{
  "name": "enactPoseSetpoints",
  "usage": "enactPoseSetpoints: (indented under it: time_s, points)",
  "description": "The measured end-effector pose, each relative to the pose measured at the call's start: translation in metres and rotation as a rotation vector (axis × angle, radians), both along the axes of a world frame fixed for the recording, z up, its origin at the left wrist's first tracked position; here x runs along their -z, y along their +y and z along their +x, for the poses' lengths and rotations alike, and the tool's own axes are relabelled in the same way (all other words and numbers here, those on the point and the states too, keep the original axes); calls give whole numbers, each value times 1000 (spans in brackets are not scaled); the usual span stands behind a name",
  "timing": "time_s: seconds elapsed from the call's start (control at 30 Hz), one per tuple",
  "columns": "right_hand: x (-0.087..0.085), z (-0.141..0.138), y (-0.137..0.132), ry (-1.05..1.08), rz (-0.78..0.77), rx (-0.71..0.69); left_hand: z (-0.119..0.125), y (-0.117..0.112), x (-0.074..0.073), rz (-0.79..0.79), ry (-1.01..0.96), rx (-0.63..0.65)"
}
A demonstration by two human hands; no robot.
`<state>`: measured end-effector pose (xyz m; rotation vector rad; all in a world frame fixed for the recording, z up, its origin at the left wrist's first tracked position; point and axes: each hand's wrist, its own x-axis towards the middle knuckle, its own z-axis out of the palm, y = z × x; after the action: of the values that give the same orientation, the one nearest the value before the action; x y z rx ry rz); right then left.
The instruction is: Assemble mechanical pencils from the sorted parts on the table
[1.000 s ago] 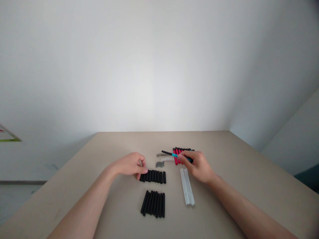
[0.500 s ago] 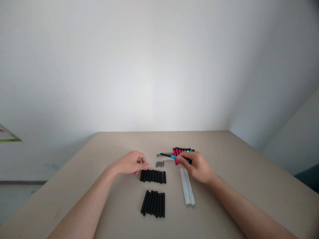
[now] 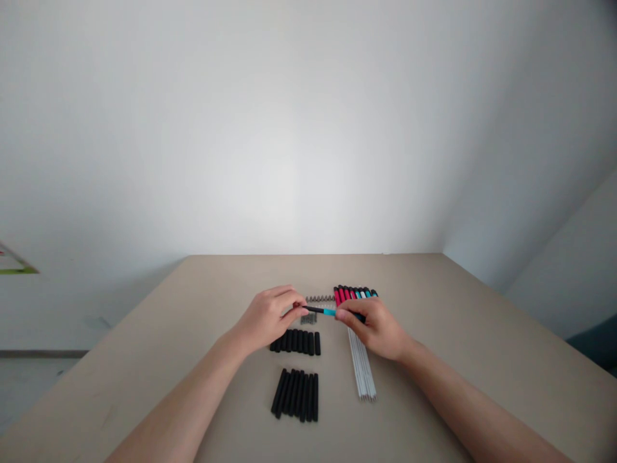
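A black and teal pen (image 3: 329, 312) is held level above the table between my two hands. My right hand (image 3: 378, 326) is closed around its right part, thumb and fingers hiding some of the barrel. At the other end, the thumb and fingertips of my left hand (image 3: 272, 315) pinch the black tip. Whether a small part sits inside that pinch I cannot make out. Just below the pen lie small metal springs (image 3: 309, 319), partly covered. A row of short black tubes (image 3: 301, 342) is under my left hand, its left end hidden by the fingers.
Longer black tubes (image 3: 296, 395) lie nearer on the beige table (image 3: 231, 270). White pen refills (image 3: 362, 370) lie beneath my right hand. Behind it are red and teal pen barrels (image 3: 344, 294) with black ends, beside a row of dark coil-like parts (image 3: 319, 298). A wall stands behind.
My left hand has moved right and up from beside the short black tubes to the pen's tip, closing on it. My right hand has brought the pen slightly left and lower.
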<state>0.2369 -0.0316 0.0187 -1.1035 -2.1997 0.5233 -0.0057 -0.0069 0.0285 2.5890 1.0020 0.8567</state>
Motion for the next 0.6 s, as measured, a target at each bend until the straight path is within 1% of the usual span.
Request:
enactPoseSetpoints:
  time_s: [0.23,0.4,0.6]
  points:
    - [1,1,0,5,3,-3,2,-5,-4,65,74,88]
    - [3,1,1,3,4,-6,4,-5,-5,72,26,63]
    - [4,0,1,6,5,-12,6,-2,-4,132,43,36]
